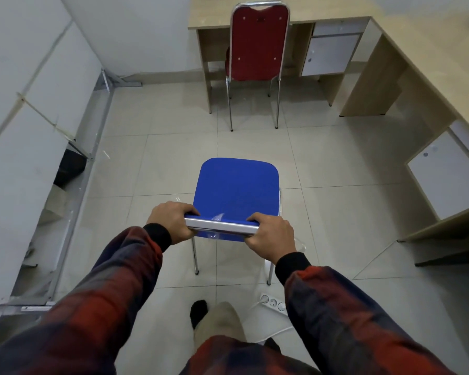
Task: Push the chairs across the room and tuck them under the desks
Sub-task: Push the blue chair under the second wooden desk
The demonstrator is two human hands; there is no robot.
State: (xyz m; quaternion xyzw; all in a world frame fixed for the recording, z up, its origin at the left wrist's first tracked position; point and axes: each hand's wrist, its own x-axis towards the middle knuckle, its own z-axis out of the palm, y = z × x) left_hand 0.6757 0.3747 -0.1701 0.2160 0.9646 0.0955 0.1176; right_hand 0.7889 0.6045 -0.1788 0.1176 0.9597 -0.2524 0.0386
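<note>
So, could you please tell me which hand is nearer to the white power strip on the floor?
Right. The right hand grips the blue chair's backrest almost directly above the power strip; the left hand grips the opposite end, farther away.

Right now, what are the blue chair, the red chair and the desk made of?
The blue chair looks padded with matte blue cloth; its top bar and legs shine like chromed metal. Both the left hand and right hand grip that bar. The red chair seems red fabric or vinyl in a glossy metal frame. The desk looks like pale wood-grain laminate board.
</note>
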